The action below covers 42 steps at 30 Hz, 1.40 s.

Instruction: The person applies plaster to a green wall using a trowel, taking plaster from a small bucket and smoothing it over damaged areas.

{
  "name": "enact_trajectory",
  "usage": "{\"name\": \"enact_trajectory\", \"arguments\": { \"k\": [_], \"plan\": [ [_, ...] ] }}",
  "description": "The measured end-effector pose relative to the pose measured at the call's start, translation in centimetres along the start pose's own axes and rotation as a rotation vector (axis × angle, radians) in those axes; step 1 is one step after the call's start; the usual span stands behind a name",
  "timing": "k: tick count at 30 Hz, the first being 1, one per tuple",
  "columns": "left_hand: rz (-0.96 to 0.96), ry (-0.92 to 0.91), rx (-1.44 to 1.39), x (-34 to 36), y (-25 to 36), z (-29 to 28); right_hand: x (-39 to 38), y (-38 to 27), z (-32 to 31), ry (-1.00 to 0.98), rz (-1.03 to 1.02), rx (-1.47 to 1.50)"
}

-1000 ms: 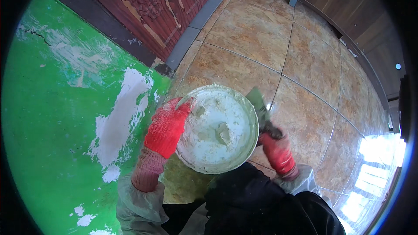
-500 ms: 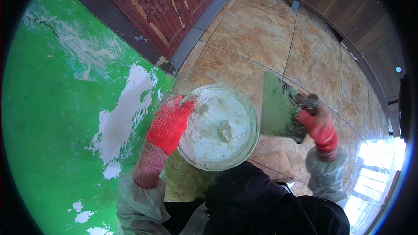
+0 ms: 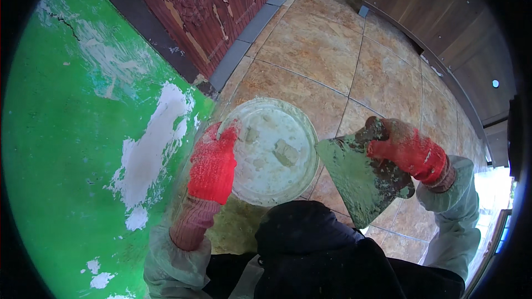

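A round, pale bucket (image 3: 308, 184) holds whitish filler (image 3: 259, 155) with a lump standing up in it. My left hand (image 3: 215, 158), in a dusty red glove, is closed on the bucket's left rim, the thumb over the edge. To the right of the bucket, my right hand (image 3: 407, 149), gloved in red and soiled, grips a wide putty knife (image 3: 354, 174). Its broad blade is coated with grey-green smears, and one corner comes close to the bucket's right rim. Part of the knife's handle is hidden by my fingers.
At the left is a green wall (image 3: 66, 149) with white filler patches (image 3: 147, 155) and a crack. A carved red-brown door (image 3: 205, 16) with peeling paint stands beyond it. Brown floor tiles (image 3: 310, 77) lie ahead; a dark wooden panel (image 3: 438, 27) runs along the right.
My right hand has turned the putty knife, so its blade now slants with a corner toward the bucket. My left hand stays on the rim. The view has shifted slightly.
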<state>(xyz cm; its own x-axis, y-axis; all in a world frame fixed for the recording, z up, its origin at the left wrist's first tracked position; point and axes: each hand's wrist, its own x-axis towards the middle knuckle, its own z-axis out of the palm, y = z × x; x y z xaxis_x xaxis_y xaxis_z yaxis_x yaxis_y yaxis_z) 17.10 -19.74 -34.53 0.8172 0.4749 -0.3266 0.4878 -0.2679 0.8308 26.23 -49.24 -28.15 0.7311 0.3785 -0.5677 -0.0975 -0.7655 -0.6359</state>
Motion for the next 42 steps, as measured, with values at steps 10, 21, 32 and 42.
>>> {"name": "enact_trajectory", "arguments": {
  "k": [10,21,32,42],
  "plan": [
    [0.464,-0.003,0.344,0.3,-4.0,-0.2,-0.1,-4.8,-0.3,0.113,-0.141,-0.383],
    [0.405,-0.055,0.252,0.0,-3.0,-0.4,0.7,-4.7,2.5,0.202,-0.382,-0.353],
    [0.751,0.083,0.755,0.4,-4.0,-0.4,1.2,-6.8,1.8,0.126,-0.193,-0.445],
    [-0.019,-0.167,0.02,0.7,-3.8,2.4,4.4,-3.2,3.9,0.069,-0.265,-0.55]
  ]
}}
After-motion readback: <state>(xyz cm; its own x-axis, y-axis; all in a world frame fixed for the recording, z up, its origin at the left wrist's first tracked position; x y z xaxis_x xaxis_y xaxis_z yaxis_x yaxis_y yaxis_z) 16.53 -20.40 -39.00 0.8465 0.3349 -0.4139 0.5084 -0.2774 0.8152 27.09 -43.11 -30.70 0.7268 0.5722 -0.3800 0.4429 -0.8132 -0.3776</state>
